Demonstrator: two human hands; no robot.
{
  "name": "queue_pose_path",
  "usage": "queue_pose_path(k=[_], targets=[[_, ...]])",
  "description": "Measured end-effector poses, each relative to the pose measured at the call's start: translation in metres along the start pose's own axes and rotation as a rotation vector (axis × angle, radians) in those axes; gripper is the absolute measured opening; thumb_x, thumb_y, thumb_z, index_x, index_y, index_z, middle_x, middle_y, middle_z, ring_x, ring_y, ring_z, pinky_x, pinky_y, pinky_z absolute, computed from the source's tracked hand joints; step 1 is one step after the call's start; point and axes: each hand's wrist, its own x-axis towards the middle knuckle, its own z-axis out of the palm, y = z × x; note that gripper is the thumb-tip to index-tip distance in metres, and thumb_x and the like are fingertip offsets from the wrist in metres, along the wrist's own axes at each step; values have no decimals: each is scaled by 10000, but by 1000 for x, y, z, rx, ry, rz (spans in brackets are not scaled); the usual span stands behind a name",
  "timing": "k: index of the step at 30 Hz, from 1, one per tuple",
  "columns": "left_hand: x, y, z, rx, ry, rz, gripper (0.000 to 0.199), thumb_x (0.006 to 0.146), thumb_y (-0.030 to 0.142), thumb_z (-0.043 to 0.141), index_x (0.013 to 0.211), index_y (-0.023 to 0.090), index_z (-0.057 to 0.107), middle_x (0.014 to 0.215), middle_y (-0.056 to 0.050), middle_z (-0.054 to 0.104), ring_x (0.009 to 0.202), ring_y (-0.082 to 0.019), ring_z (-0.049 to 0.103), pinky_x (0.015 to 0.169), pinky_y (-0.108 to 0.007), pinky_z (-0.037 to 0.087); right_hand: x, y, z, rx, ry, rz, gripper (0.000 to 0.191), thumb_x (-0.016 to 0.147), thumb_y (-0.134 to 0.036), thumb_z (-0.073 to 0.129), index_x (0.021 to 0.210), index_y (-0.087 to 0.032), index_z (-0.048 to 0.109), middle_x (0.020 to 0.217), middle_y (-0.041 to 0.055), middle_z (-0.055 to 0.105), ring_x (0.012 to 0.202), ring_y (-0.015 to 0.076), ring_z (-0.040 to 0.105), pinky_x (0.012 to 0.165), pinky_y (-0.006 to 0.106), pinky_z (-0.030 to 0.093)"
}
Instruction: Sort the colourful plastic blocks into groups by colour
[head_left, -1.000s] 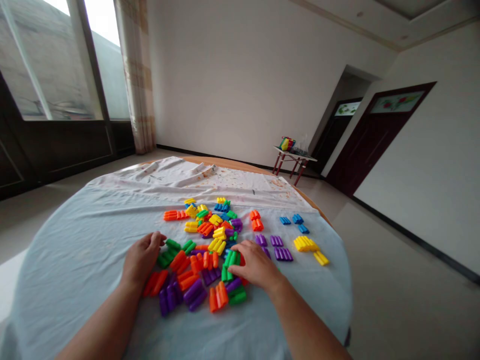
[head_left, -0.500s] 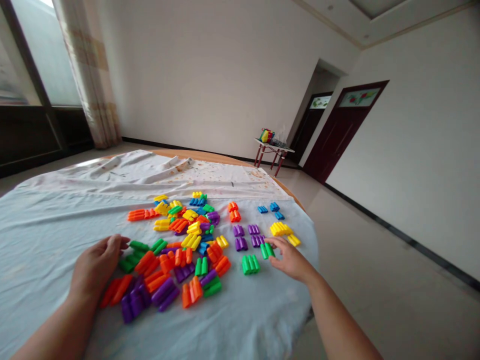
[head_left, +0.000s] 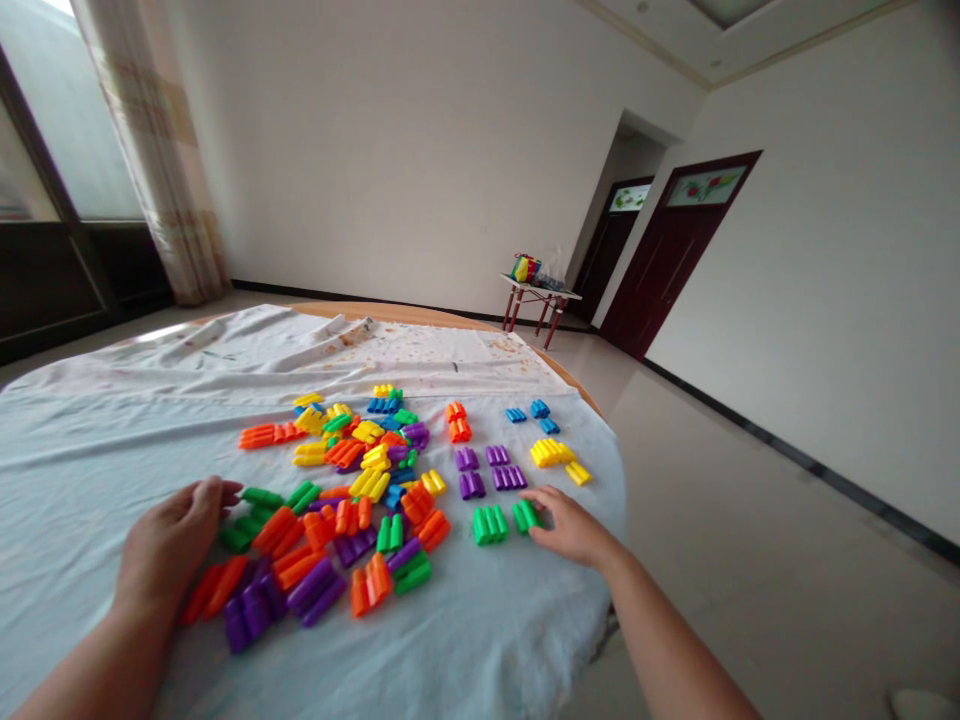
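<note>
My right hand has its thumb and fingers around a small green piece, just right of a larger green piece. Behind them lie purple pieces, orange pieces, blue pieces and yellow pieces in separate groups. My left hand rests at the left edge of a mixed pile, its fingertips close together beside a green piece. Whether anything is between those fingertips is hidden. Orange pieces and purple pieces lie at the pile's near side.
A pale blue cloth covers the round table, with a wrinkled white cloth across its far part. Beyond stands a small side table holding a colourful item and a plastic bag. A curtain hangs at the left.
My right hand has brought the green piece down and nearer, level with the larger green piece. The whole view has shifted slightly; my left hand stays beside the pile.
</note>
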Motion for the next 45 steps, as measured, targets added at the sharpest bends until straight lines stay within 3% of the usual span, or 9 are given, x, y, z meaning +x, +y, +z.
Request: queue_pose_path(k=[5, 9, 14, 17, 21, 25, 31, 36, 45], targets=[[-5, 5, 1, -31, 4, 9, 320, 783, 403, 440, 831, 188, 672, 730, -24, 695, 741, -218, 625, 660, -281, 449, -3, -7, -2, -5, 94, -46, 465, 715, -176, 604, 1179, -196, 566, 1164, 86, 569, 1058, 218, 551, 972, 397, 427], [-7, 5, 1, -57, -19, 22, 378, 800, 426, 421, 862, 144, 665, 751, -45, 699, 732, -214, 624, 644, -270, 464, 7, -47, 9, 12, 201, -165, 333, 792, -215, 558, 1124, -218, 584, 1162, 85, 578, 1131, 228, 510, 1015, 424, 386], [-10, 5, -1, -59, -13, 35, 407, 793, 449, 412, 861, 138, 666, 766, -65, 700, 729, -219, 623, 641, -280, 470, 29, -114, 50, 61, 50, -352, 320, 807, -189, 553, 1124, -218, 587, 1124, 64, 602, 1097, 195, 530, 993, 367, 409], [-11, 7, -2, -61, -1, 49, 415, 780, 473, 399, 822, 158, 665, 745, -63, 694, 724, -222, 627, 637, -287, 469, 44, -132, 74, 1, 3, -347, 337, 775, -173, 588, 1111, -199, 596, 1095, 72, 607, 1082, 205, 530, 989, 362, 405], [-11, 9, -2, -72, 13, 59, 413, 755, 490, 388, 759, 177, 657, 693, -53, 681, 674, -224, 622, 608, -297, 471, 59, -134, 88, -145, 47, -249, 326, 747, -134, 587, 1066, -199, 609, 1059, 86, 597, 1080, 236, 508, 969, 394, 402], [-8, 6, 0, -95, 8, 64, 423, 745, 509, 391, 752, 178, 653, 674, -53, 679, 654, -229, 625, 590, -306, 479, 68, -138, 97, -159, 42, -255, 327, 769, -103, 549, 1078, -192, 611, 1039, 91, 590, 1041, 232, 509, 943, 388, 419], [-8, 2, 1, -130, 10, 73, 431, 752, 517, 385, 759, 179, 651, 675, -51, 679, 663, -222, 634, 603, -296, 491, 73, -148, 110, 76, -52, -438, 357, 823, -86, 482, 1149, -184, 593, 1136, 70, 592, 1101, 170, 520, 997, 317, 397], [-9, 2, 0, -130, 11, 67, 431, 752, 524, 389, 745, 182, 651, 675, -49, 674, 670, -219, 630, 608, -294, 480, 76, -140, 102, 116, 86, -344, 397, 787, -28, 419, 1105, -165, 612, 1101, 78, 609, 1074, 164, 541, 986, 310, 414], [-11, 4, -2, -139, -5, 66, 437, 748, 523, 389, 766, 173, 651, 687, -57, 677, 675, -226, 628, 616, -304, 478, 72, -151, 111, 4, 0, -331, 270, 790, -220, 620, 1056, -178, 644, 1032, 73, 643, 1009, 209, 555, 922, 342, 422]])
